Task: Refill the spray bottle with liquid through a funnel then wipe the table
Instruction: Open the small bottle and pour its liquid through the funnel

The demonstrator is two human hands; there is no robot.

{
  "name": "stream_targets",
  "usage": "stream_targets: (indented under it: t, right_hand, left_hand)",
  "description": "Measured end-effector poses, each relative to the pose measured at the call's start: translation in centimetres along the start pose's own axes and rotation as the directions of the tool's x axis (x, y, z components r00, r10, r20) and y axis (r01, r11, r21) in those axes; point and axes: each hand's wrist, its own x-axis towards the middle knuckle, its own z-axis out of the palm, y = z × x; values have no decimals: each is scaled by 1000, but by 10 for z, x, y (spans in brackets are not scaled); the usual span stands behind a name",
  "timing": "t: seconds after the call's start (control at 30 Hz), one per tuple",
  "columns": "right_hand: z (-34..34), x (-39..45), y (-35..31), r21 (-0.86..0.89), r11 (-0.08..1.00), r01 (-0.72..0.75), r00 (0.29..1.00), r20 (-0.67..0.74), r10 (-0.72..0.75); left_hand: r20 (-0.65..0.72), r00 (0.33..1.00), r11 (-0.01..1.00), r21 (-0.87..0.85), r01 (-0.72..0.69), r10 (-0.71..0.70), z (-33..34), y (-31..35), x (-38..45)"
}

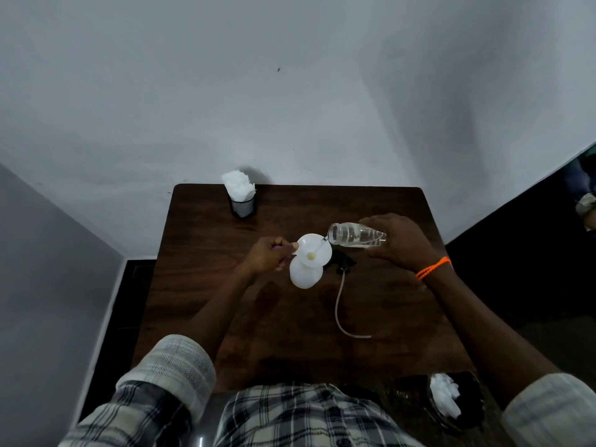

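A white spray bottle (305,275) stands without its head on the dark wooden table (371,350), with a white funnel (314,250) seated in its neck. My left hand (269,254) pinches the funnel's left rim and also holds something small and purple. My right hand (398,241) grips a clear plastic bottle (356,234), tipped on its side with its open mouth over the funnel; a thin stream of clear liquid runs into the funnel. The black spray head (343,261) lies on the table just right of the white bottle, its long tube (342,304) trailing toward me.
A black mesh cup (243,206) stuffed with white tissues stands at the table's far left edge by the wall. A dark bin (471,404) holding crumpled white tissue sits at the near right corner. An orange thread circles my right wrist.
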Motion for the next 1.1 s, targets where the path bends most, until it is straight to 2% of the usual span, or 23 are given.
stream_targets:
  t: [1.1]
  right_hand:
    - [-14,3,0,-75,997,-14,1000,0,14]
  left_hand:
    - [-4,1000,998,-55,-3,3,3,-4,-8]
